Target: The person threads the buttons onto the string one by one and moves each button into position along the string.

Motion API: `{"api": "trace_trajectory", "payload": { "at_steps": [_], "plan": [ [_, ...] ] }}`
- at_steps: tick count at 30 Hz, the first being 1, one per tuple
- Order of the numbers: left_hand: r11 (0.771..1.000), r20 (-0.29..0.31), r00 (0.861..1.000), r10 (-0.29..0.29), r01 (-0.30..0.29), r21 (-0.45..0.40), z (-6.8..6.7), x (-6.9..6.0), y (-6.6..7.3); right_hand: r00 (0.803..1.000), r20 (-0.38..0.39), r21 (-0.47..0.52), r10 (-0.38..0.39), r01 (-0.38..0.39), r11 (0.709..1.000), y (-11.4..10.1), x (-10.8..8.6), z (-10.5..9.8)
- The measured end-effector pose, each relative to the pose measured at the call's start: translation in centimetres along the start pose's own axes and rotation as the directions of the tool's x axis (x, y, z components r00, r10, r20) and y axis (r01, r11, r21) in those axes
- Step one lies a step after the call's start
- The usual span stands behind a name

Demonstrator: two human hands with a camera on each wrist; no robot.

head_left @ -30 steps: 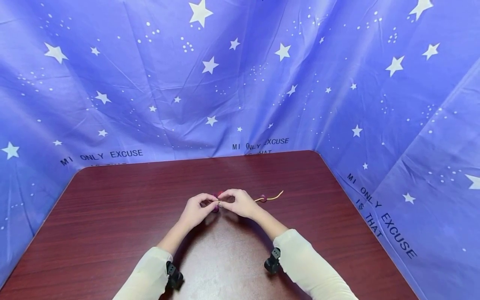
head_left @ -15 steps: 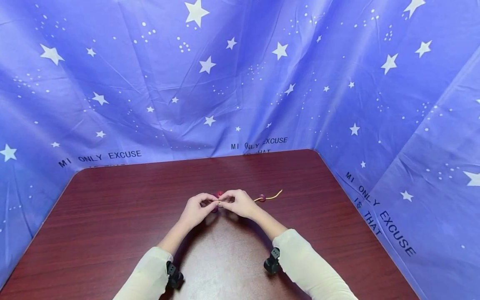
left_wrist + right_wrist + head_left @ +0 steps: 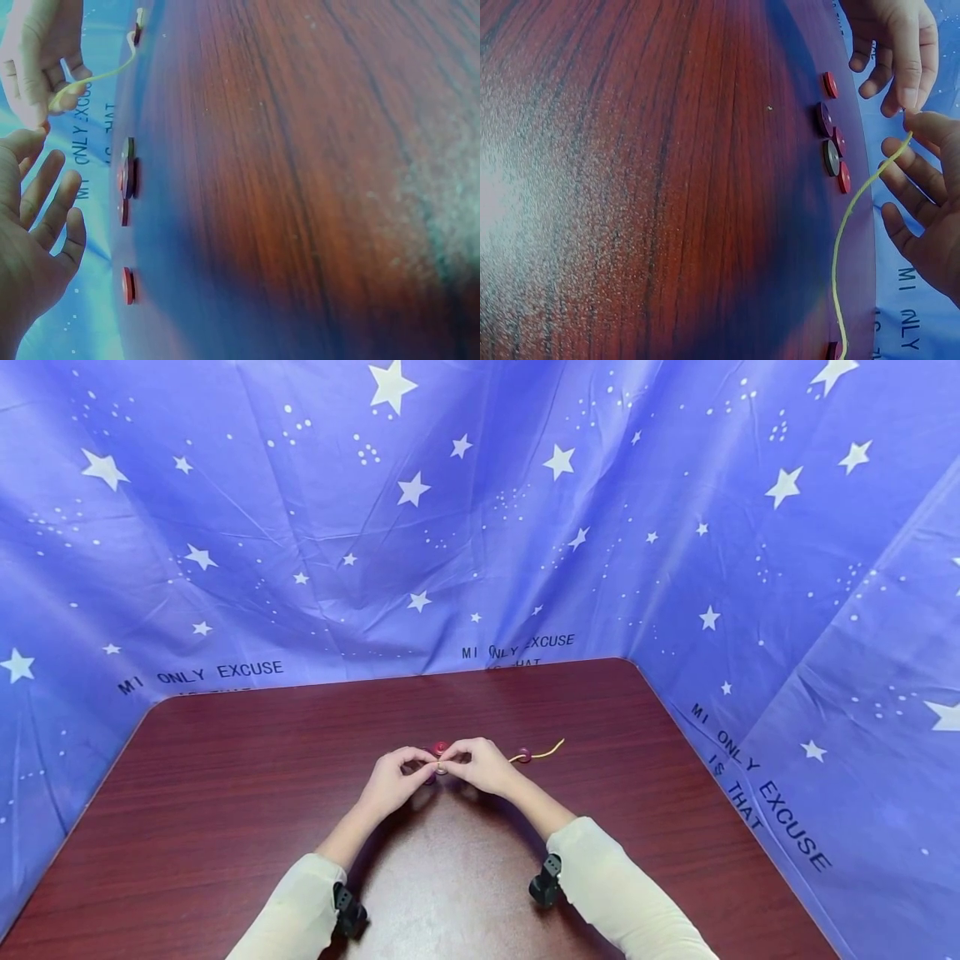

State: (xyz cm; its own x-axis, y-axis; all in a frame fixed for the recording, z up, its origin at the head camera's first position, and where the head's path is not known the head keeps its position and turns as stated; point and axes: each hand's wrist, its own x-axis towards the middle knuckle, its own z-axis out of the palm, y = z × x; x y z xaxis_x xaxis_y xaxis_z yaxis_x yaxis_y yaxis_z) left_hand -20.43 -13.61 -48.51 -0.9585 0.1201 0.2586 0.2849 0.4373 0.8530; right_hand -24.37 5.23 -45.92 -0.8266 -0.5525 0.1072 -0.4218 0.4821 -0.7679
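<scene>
In the head view my left hand (image 3: 393,779) and right hand (image 3: 480,767) meet fingertip to fingertip above the table. Each has thumb and forefinger pinched together, at a yellow string (image 3: 840,225) as far as I can see; the fingers hide the string's end. From my right hand the string hangs down to a dark purple-red button (image 3: 524,755), which it seems to pass through, and its tail lies beyond. Beneath the hands lie several loose round buttons, among them a red one (image 3: 830,85), a dark purple one (image 3: 823,118) and a grey one (image 3: 831,157).
The dark red wood-grain table (image 3: 262,760) has a bright glare patch near its front. Blue star-printed cloth (image 3: 337,510) hangs behind it and along the sides. Both sleeved wrists wear small black cameras, such as the right one's camera (image 3: 546,881).
Both hands stay in nearly the same place, with small shifts at the right fingertips. The red button behind them shows more fully now. The view has tilted slightly.
</scene>
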Motion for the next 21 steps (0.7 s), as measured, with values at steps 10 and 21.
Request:
{"api": "trace_trajectory", "payload": {
  "at_steps": [10,21],
  "plan": [
    [1.0,0.002,1.0,0.014,-0.014,-0.001,0.04,-0.1,-0.2,0.999,-0.024,-0.002,-0.029,0.029,1.0,0.23,0.1,-0.03],
    [0.999,0.017,0.999,-0.041,0.041,-0.002,-0.35,-0.23,-0.27,0.999,-0.051,-0.031,-0.016,0.014,0.999,-0.03,-0.22,-0.48]
  ]
}}
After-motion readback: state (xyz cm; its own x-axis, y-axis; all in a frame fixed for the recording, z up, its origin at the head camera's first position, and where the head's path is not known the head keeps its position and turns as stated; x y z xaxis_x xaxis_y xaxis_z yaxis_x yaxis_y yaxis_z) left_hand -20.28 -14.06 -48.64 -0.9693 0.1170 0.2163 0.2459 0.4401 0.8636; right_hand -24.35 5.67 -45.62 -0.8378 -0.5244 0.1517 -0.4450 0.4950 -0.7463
